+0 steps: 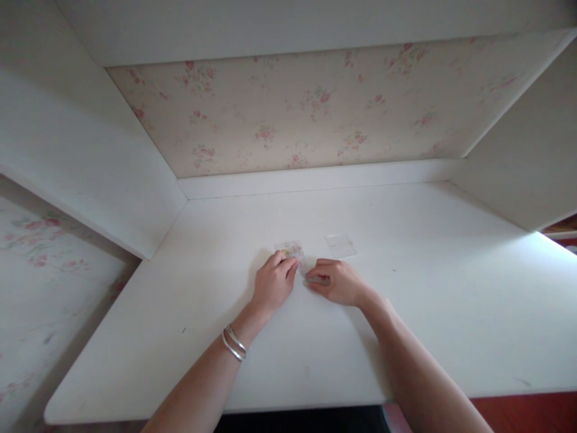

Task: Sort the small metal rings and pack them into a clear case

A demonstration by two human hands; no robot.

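Near edge of the white desk [148,385]: two bare forearms enter, one from each side of centre. Two thin bangles [234,343] are worn on the left wrist.

Mid-desk: the left hand [271,282] is curled, its fingertips pressed on the near edge of a small clear packet [291,249] with a pale printed insert. The right hand [336,281] is loosely closed, thumb and forefinger brought together on something small beside that packet; what is pinched cannot be made out.

Slightly further back, right of the packet and apart from both hands: one empty clear sleeve [341,245], flat on the desk.

Judged step: the packet is being steadied and worked at its corner. A fine pinch and a firm hold-down would be called for next.

Count: one packet, one sleeve, two bangles.

Far edge: raised white lip, then floral wallpaper [288,114].
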